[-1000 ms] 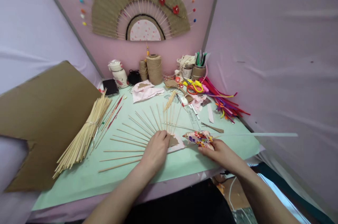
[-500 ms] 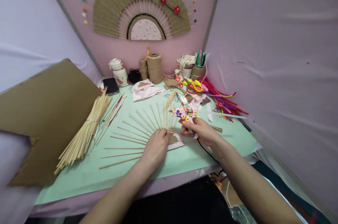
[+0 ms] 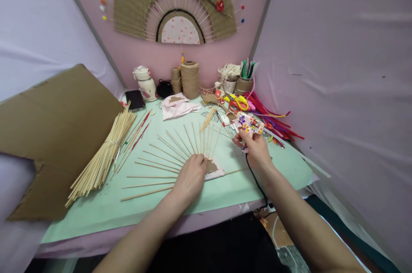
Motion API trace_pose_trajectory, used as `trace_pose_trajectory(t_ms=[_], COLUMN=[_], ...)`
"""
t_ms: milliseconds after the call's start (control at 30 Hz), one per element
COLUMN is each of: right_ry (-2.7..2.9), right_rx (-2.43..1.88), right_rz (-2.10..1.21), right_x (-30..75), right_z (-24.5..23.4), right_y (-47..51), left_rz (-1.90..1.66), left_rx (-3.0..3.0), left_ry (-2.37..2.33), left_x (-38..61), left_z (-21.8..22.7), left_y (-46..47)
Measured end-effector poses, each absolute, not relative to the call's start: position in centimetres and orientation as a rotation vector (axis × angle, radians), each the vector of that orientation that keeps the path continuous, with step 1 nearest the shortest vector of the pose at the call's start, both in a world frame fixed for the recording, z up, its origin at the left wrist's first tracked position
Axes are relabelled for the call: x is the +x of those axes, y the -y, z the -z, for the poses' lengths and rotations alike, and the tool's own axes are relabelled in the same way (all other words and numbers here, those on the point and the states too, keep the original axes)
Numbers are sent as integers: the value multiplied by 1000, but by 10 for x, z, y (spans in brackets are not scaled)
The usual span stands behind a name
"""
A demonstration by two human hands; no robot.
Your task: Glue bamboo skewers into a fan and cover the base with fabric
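Observation:
My left hand (image 3: 190,178) lies palm down on the hub of a fan of wooden sticks (image 3: 167,157), fingers together, pressing the cardboard half-disc (image 3: 212,166) at its base. My right hand (image 3: 254,147) is closed round a glue gun with a flowered pattern (image 3: 247,125), held above the table to the right of the fan, nozzle pointing left. A clear glue stick (image 3: 299,155) sticks out behind the gun, and a black cord (image 3: 255,178) hangs from it over my wrist.
A bundle of wooden sticks (image 3: 103,157) and a big cardboard sheet (image 3: 48,135) lie at the left. At the back stand twine spools (image 3: 189,79), a jar (image 3: 145,84), cups of tools (image 3: 243,82), scissors (image 3: 238,102) and pipe cleaners (image 3: 273,120). A finished fan (image 3: 175,2) hangs on the wall.
My right hand lifted the glue gun from the table's near right, brought it over the fan's hub, then carried it right and farther back. My left hand stayed on the hub.

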State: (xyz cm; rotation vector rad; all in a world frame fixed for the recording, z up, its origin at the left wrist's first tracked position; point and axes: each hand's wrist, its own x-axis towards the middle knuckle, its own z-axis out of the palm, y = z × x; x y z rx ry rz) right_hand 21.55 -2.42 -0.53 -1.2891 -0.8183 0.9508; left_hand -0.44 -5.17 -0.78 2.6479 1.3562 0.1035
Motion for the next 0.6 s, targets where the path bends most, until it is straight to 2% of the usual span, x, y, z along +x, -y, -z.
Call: trace_pose_trajectory(t_ms=[267,467,600], right_ry=[915,1248,1447], right_rx=[-1474,-1759,-1787], right_rz=[-1005,-983,-978], right_x=[248,248,243], right_z=[-12,-29,-33], right_y=[26,38,57], left_rz=[-98,-85,-68], left_rx=[2627,2604,2653], left_ry=[-1355,-1378,-1342], left_x=[-4,-4,-4], left_z=[5,5,5], left_y=[53,52,51])
